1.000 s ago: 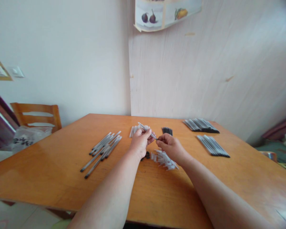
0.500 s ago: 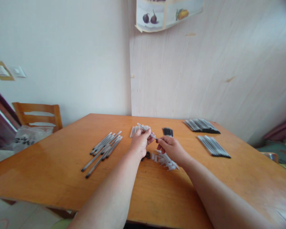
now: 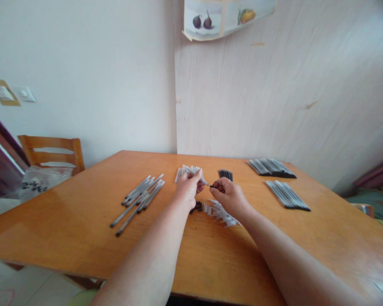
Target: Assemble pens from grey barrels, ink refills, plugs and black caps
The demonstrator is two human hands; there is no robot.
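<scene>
We pinch a pale tube (image 3: 202, 180) in the left hand (image 3: 189, 185). Our right hand (image 3: 227, 193) pinches its dark tip (image 3: 211, 186) (fingertips together).

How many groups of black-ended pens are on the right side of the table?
2: the far group, close to the back edge of the table, and the near group, in front of it. Neither is hidden.

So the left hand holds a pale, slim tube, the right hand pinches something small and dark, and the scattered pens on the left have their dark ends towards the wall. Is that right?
Not quite: the head view shows the scattered pens with their dark ends towards the person, not the wall. What you say of the left hand and right hand holds.
</scene>
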